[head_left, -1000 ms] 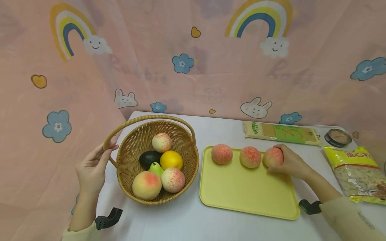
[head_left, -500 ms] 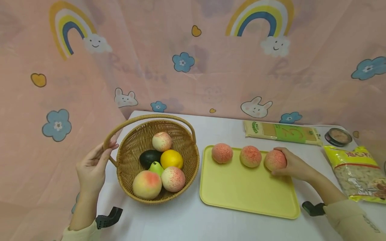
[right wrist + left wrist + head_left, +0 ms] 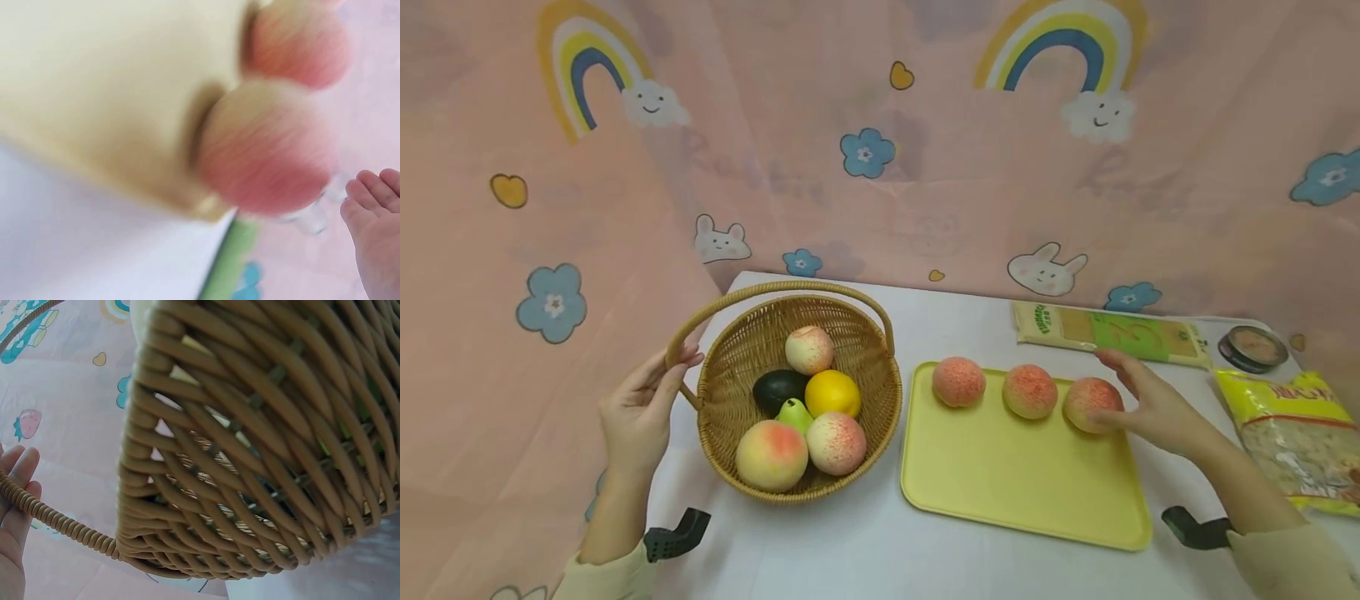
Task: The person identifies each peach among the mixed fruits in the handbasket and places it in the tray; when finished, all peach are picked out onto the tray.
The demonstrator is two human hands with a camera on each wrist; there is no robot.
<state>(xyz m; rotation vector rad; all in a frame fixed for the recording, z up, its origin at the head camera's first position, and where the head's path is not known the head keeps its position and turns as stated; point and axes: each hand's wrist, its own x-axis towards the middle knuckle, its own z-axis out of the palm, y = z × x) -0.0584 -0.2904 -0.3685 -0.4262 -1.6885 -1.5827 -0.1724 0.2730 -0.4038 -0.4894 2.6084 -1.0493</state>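
Observation:
My left hand (image 3: 638,417) grips the left side of the handle of a wicker basket (image 3: 718,367), fingers curled round it. In the basket lie a large peach (image 3: 771,456), two speckled peaches, a lemon (image 3: 833,394), a green pear (image 3: 793,414) and a dark avocado (image 3: 777,392). Along the far edge of a yellow tray (image 3: 1015,475), three reddish peaches sit in a row. My right hand (image 3: 1168,414) is spread beside the rightmost peach (image 3: 1090,404), thumb overlapping it in the head view. The right wrist view shows the fingers (image 3: 375,194) straight and apart from that peach (image 3: 269,150).
Behind the tray lies a flat pack of noodles (image 3: 1108,333), with a round tin (image 3: 1252,347) to its right. A yellow-topped bag (image 3: 1292,437) stands at the table's right side. A pink patterned curtain (image 3: 940,200) hangs behind the white table (image 3: 820,550).
My right hand has let go of the rightmost peach, its fingers opening and drawing back to the right. That peach shifted slightly toward me earlier. My left hand keeps its hold on the handle.

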